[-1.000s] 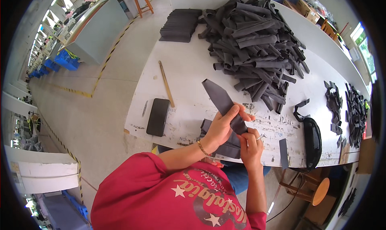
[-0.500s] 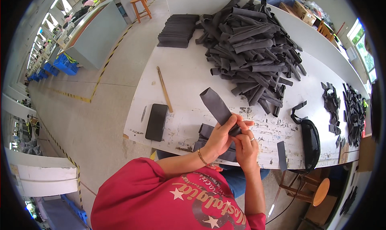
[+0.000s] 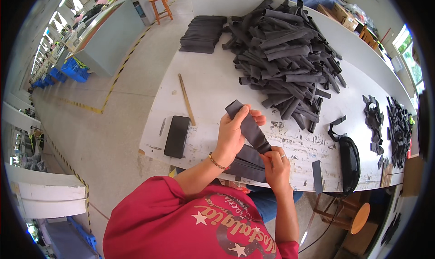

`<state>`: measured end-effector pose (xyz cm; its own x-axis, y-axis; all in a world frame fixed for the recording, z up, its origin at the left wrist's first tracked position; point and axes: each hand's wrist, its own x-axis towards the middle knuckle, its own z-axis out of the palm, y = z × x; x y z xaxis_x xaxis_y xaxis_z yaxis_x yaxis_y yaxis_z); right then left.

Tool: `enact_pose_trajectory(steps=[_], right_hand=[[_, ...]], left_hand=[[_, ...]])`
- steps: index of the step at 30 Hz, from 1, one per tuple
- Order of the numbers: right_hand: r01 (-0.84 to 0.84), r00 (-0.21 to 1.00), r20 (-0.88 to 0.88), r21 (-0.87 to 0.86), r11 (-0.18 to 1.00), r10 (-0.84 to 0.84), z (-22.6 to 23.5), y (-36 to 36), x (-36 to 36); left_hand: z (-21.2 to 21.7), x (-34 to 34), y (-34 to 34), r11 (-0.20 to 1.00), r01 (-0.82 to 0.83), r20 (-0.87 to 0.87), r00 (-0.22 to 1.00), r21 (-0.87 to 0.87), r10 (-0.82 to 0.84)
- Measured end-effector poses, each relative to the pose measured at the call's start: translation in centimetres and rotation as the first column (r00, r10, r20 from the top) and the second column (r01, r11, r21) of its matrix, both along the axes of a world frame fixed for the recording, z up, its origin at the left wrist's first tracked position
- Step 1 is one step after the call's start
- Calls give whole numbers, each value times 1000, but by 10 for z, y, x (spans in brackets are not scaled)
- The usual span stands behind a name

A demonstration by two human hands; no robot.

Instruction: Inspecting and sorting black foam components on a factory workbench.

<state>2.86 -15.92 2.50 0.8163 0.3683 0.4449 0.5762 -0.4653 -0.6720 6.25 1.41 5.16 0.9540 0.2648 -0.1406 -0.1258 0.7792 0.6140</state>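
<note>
A dark grey fabric strip (image 3: 254, 133) is stretched flat between my two hands above the table's near edge. My left hand (image 3: 233, 131) pinches it close to its far end, thumb on top. The near end is gripped in the fingers of my right hand (image 3: 275, 167), which wears a ring. Beneath my hands several flattened dark strips (image 3: 247, 167) lie along the table edge, partly covered by my left wrist. Farther off rises a big loose heap of rolled, tube-like dark fabric pieces (image 3: 285, 55). Left of the heap sits a neat stack of flat strips (image 3: 203, 35).
On the white table (image 3: 167, 91) are a black phone-like slab (image 3: 177, 136), a wooden stick (image 3: 186, 100), a black mesh pouch (image 3: 349, 164) and a single dark strip (image 3: 317, 176). Small dark scraps (image 3: 398, 127) lie at the right. A wooden stool (image 3: 360, 217) stands below the table's right side.
My left hand has slid away from my right hand, up to the strip's far end. The strip, with its end gaping before, is now flat and taut. My right hand has dropped slightly nearer.
</note>
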Motion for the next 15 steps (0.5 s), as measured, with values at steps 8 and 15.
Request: enact_pose_trajectory(steps=[8,15], right_hand=[[-11,999,50,-5,1000,11,-1,6,-3],[0,999,51,27,1000,-1,-5,7,-3]], left_hand=[[-4,3,-4,995,-92,-156,984,-34,85],[-9,-2,-13,995,-95,-217,972,2,93]])
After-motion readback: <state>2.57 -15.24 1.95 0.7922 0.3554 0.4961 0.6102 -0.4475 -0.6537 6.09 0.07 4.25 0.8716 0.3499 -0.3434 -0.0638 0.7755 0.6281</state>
